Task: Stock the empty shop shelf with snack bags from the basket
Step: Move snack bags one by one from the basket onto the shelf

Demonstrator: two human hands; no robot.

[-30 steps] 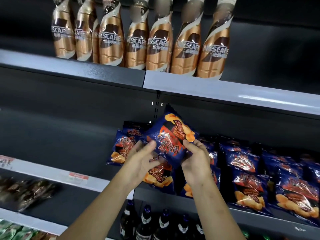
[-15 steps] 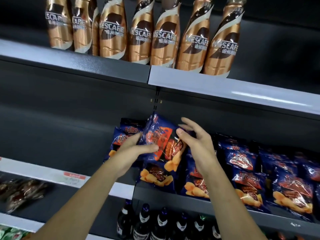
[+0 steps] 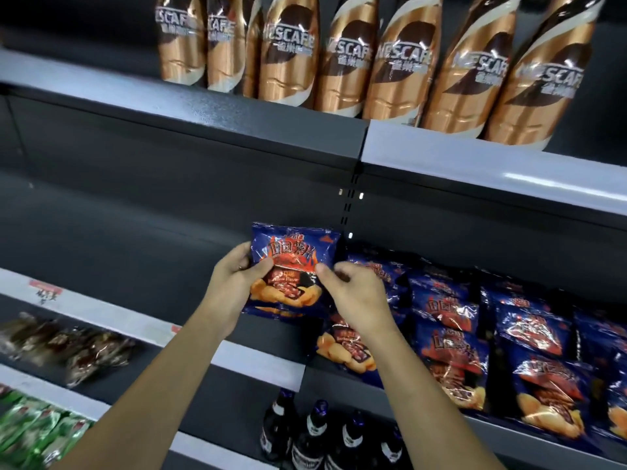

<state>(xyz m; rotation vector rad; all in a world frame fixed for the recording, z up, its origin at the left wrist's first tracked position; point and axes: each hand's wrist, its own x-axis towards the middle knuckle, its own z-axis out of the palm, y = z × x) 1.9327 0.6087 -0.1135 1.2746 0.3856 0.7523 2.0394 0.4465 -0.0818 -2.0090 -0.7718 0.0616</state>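
At left the shelf [image 3: 112,315] is showing its dark back wall wide. The left hand [image 3: 234,283] is gripping the upright snack bag [image 3: 291,262] by its left edge, the right hand [image 3: 356,293] is pinching its right side. Stocked bags [image 3: 451,334] are crowding just beside, coffee bottles [image 3: 400,69] standing overhead.

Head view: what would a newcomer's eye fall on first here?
First, the blue bag at the centre, held upright: the left hand grips its left edge and the right hand pinches its right edge. Next, the row of copper-coloured Nescafe bottles on the top shelf. Then the stocked bags of the same kind, at the lower right.
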